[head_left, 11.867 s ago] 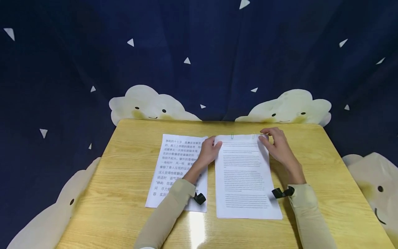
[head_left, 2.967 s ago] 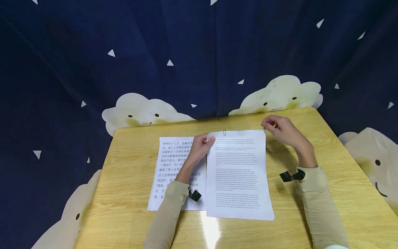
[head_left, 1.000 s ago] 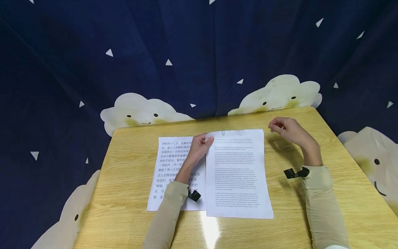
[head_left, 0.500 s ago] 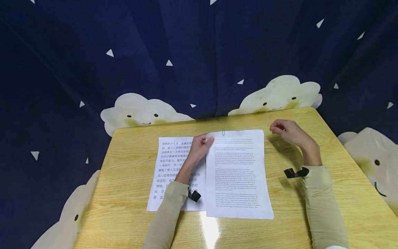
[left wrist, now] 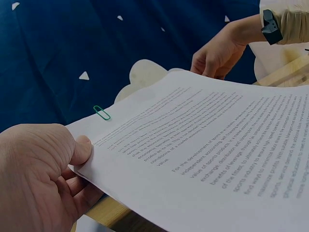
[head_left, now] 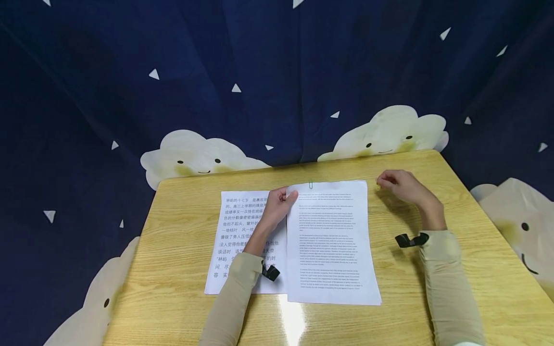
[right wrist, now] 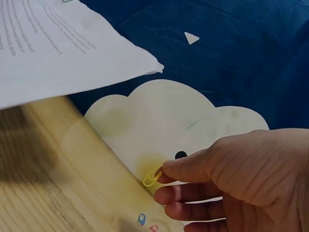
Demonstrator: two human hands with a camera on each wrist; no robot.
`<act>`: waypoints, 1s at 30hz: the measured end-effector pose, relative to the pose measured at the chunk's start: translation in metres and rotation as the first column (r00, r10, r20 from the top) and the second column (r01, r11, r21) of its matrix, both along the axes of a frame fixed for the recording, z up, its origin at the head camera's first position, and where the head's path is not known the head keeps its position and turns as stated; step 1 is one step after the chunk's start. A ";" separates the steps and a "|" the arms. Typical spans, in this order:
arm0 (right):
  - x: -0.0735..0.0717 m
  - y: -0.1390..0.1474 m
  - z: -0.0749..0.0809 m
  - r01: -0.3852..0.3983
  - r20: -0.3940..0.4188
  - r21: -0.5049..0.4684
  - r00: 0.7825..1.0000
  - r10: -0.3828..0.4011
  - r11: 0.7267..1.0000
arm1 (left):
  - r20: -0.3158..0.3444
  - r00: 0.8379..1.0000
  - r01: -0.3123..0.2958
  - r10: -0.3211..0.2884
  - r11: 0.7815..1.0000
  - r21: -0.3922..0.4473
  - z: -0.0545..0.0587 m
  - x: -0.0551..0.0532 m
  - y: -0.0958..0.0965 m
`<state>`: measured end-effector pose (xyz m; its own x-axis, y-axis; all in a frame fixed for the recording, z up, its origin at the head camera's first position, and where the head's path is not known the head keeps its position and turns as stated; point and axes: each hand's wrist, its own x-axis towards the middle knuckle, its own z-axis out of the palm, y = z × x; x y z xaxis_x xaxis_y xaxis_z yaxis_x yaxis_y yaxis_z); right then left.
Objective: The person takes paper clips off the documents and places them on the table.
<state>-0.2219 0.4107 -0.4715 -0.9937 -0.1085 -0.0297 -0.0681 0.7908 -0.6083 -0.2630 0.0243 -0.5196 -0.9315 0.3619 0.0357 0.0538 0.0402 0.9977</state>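
Observation:
My left hand (head_left: 277, 206) grips the upper left corner of a stack of printed sheets (head_left: 331, 240), thumb on top and fingers underneath. In the left wrist view that corner is raised, and a green paper clip (left wrist: 102, 113) sits on the top edge. Off the stack's upper right corner, my right hand (head_left: 402, 185) pinches a yellow paper clip (right wrist: 153, 175) between thumb and forefinger, apart from the paper. The right wrist view shows a blue paper clip (right wrist: 141, 219) and a small pink thing (right wrist: 153, 228) on the table below this hand.
A second page (head_left: 235, 230) with large Chinese print lies on the wooden table (head_left: 173, 264), partly covered by my left forearm and the stack's left edge. A dark blue curtain (head_left: 268, 72) with white clouds hangs behind the table.
The yellow paper clip, earlier on the stack's top edge, is now in my right hand, which has moved right. The stack has shifted left over the second page; the green clip stays on.

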 end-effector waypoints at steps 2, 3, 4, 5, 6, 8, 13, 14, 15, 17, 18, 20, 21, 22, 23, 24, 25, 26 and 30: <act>-0.001 0.002 -0.003 0.003 0.006 0.007 1.000 -0.003 1.000 | 0.003 1.000 -0.001 0.001 1.000 -0.002 0.000 0.000 0.000; -0.001 0.002 -0.004 0.006 0.013 0.011 1.000 -0.006 1.000 | 0.003 1.000 -0.002 0.002 1.000 -0.005 0.000 0.000 0.000; -0.001 0.003 -0.006 0.009 0.018 0.014 1.000 -0.009 1.000 | 0.003 1.000 -0.002 0.002 1.000 -0.006 0.000 0.000 0.000; -0.002 0.004 -0.007 0.012 0.022 0.018 1.000 -0.012 1.000 | 0.003 1.000 -0.003 0.003 1.000 -0.006 0.000 0.000 0.000; -0.002 0.005 -0.009 0.013 0.025 0.017 1.000 -0.013 1.000 | 0.003 1.000 -0.005 0.005 1.000 -0.007 0.000 0.000 0.000; -0.003 0.006 -0.012 0.015 0.029 0.017 0.999 -0.016 1.000 | 0.001 1.000 -0.006 0.006 1.000 -0.008 -0.001 0.000 0.000; -0.005 0.009 -0.018 0.021 0.031 0.022 0.999 -0.022 1.000 | -0.001 1.000 -0.004 0.004 1.000 0.003 -0.001 -0.001 0.000; -0.005 0.010 -0.019 0.023 0.035 0.023 0.999 -0.023 0.999 | -0.001 1.000 -0.003 0.003 1.000 0.006 -0.001 -0.001 0.000; -0.006 0.010 -0.020 0.024 0.040 0.024 0.999 -0.025 0.999 | -0.001 1.000 -0.004 0.004 1.000 0.007 -0.002 -0.001 0.000; -0.006 0.011 -0.021 0.029 0.053 0.024 0.998 -0.031 0.999 | 0.000 1.000 -0.006 0.006 1.000 0.008 -0.002 -0.001 0.000; -0.007 0.011 -0.022 0.032 0.058 0.025 0.998 -0.034 0.999 | 0.001 1.000 -0.008 0.008 1.000 0.007 -0.002 -0.001 0.000; -0.007 0.012 -0.023 0.036 0.068 0.024 0.997 -0.038 0.999 | 0.002 1.000 -0.013 0.013 1.000 0.005 -0.002 -0.001 0.001; -0.007 0.012 -0.024 0.038 0.070 0.022 0.997 -0.040 0.999 | 0.004 1.000 -0.016 0.016 1.000 0.004 -0.002 -0.001 0.001; -0.007 0.013 -0.024 0.038 0.072 0.023 0.997 -0.039 0.999 | 0.006 1.000 -0.017 0.017 1.000 0.005 -0.001 -0.001 0.001; -0.007 0.013 -0.025 0.037 0.072 0.023 0.997 -0.038 0.999 | 0.008 1.000 -0.019 0.019 1.000 0.005 -0.001 -0.001 0.001; -0.007 0.013 -0.025 0.032 0.070 0.021 0.997 -0.033 0.999 | 0.009 1.000 -0.021 0.021 1.000 0.004 -0.001 -0.001 0.001; -0.007 0.013 -0.026 0.029 0.067 0.021 0.997 -0.030 0.999 | 0.009 1.000 -0.023 0.023 1.000 0.002 -0.001 -0.001 0.001; -0.007 0.014 -0.027 0.024 0.064 0.019 0.998 -0.026 1.000 | 0.008 1.000 -0.024 0.024 1.000 0.001 -0.001 -0.001 0.001; -0.007 0.014 -0.028 0.014 0.054 0.013 0.998 -0.015 1.000 | 0.001 1.000 -0.026 0.026 1.000 -0.002 -0.001 -0.001 0.002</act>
